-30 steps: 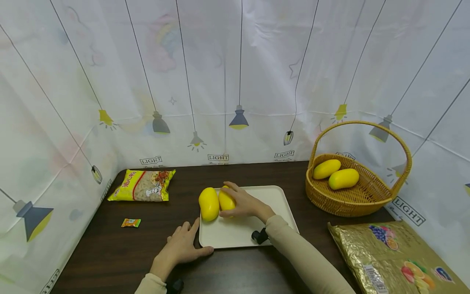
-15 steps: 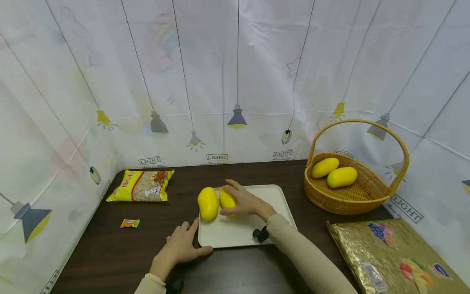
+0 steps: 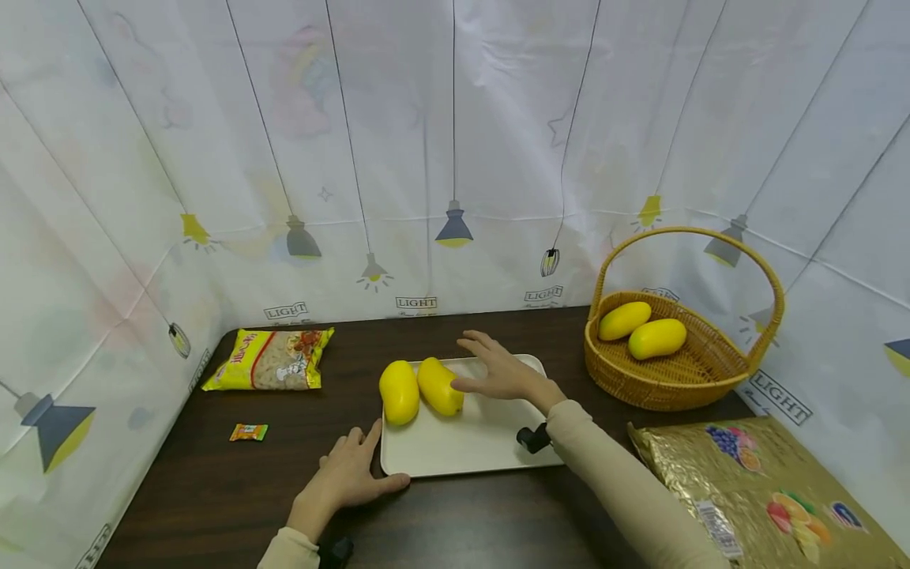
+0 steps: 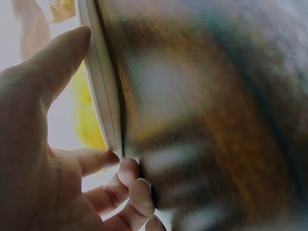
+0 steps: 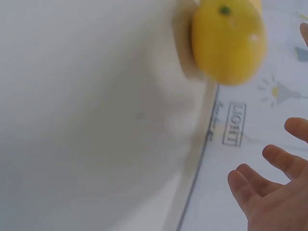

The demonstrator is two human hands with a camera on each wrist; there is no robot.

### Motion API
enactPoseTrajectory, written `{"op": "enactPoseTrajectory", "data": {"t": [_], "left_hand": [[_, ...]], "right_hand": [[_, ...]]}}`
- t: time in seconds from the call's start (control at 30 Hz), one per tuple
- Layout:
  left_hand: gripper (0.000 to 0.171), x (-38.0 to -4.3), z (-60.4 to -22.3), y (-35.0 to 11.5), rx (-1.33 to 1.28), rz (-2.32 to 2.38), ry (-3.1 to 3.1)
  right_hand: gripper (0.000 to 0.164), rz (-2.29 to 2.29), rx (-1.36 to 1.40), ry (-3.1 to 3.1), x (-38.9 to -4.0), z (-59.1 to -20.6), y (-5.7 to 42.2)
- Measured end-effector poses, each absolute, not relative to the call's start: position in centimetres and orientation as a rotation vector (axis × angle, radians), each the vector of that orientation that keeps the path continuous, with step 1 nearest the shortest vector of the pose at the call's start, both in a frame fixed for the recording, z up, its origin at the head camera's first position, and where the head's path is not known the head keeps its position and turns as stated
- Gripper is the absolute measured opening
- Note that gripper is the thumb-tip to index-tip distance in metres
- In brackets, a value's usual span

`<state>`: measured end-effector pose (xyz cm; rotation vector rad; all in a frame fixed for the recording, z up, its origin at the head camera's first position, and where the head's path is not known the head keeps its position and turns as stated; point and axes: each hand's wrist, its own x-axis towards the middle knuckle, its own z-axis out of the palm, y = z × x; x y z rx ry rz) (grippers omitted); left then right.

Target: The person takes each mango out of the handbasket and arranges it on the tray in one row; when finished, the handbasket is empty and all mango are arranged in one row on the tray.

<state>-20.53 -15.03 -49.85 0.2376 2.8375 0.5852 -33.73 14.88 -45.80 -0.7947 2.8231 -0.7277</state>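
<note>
Two yellow mangoes lie side by side at the left end of a cream tray (image 3: 469, 450). The left mango (image 3: 399, 393) sits at the tray's edge, and the right mango (image 3: 439, 387) leans at a slant beside it. Fingers spread, my right hand (image 3: 506, 374) hovers over the tray just right of that second mango; the right wrist view shows the mango (image 5: 228, 41) apart from the fingertips (image 5: 240, 185). My left hand (image 3: 348, 472) rests at the tray's near left corner, thumb and index finger touching its rim (image 4: 103, 86).
A wicker basket (image 3: 661, 395) holding two more mangoes stands at the right rear. In front of it lies a gold fruit-printed bag (image 3: 768, 490). At the left are a yellow food packet (image 3: 273, 359) and a small orange-wrapped candy (image 3: 249, 432). A printed curtain (image 3: 398, 158) hangs behind.
My right hand has let go of the right mango and moved back to the right, its fingers opening out. The mango stays on the tray. My left hand has kept its place.
</note>
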Motion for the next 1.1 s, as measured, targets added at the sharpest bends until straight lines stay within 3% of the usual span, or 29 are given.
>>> {"op": "enactPoseTrajectory", "data": {"t": [0.43, 1.1], "left_hand": [[0.109, -20.5, -49.9, -15.0, 0.239, 0.568, 2.847], [0.109, -20.7, -50.0, -15.0, 0.227, 0.563, 2.824]], "right_hand": [[0.083, -0.67, -0.675, 2.99, -33.6, -41.2, 22.7], [0.081, -0.524, -0.449, 3.128, -34.4, -38.9, 34.0]]}}
